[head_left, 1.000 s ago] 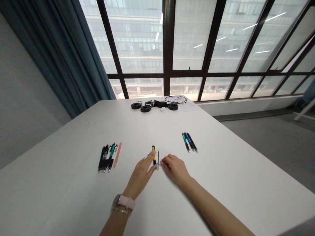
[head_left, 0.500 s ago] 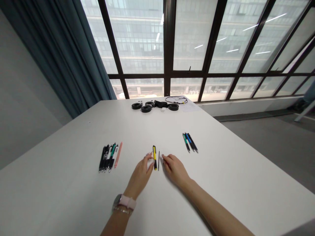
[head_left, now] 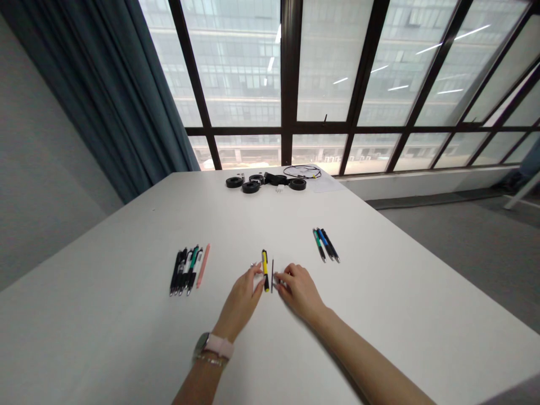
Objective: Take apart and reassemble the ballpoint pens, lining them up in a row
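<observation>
Right hand touches thin refill beside yellow pen.

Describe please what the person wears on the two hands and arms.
Both forearms are bare, with no sleeves in view. The left hand has a watch with a pale pink strap and a thin bracelet beside it at the wrist, and long light nails. The right hand wears nothing visible.

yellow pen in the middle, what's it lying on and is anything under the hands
The yellow pen lies on the bare white table, beside a thin dark refill. Whatever is under the left hand and right hand is hidden.
</observation>
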### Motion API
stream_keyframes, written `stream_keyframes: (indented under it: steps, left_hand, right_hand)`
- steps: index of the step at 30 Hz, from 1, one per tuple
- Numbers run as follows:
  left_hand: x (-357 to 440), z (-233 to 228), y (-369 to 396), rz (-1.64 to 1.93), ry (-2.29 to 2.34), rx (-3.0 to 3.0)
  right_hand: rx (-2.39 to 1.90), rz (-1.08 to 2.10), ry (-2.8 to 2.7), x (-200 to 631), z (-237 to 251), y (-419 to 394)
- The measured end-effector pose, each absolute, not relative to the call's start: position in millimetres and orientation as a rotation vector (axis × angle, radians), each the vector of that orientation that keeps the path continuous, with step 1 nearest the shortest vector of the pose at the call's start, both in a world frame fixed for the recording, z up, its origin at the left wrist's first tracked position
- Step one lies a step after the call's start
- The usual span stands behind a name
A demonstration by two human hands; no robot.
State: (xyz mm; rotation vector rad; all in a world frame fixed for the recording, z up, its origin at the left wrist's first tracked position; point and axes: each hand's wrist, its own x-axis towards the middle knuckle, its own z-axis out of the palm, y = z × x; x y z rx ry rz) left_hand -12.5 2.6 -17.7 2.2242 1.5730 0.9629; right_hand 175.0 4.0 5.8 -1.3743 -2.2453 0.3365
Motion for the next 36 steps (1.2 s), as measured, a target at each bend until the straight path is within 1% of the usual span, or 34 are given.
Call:
stream_keyframes:
  steps: [14, 36]
  left_hand:
    - [-11.7, -12.3, 1.2, 0.946, 1.6, 2.165]
    - [-12.7, -16.4, 2.7, 0.978, 1.586, 2.142]
  right_hand:
    - [-1.392, 0.332, -2.254, 174.1, 4.4, 4.4]
    - [-1.37, 0.321, -2.23, 174.1, 2.5, 5.2]
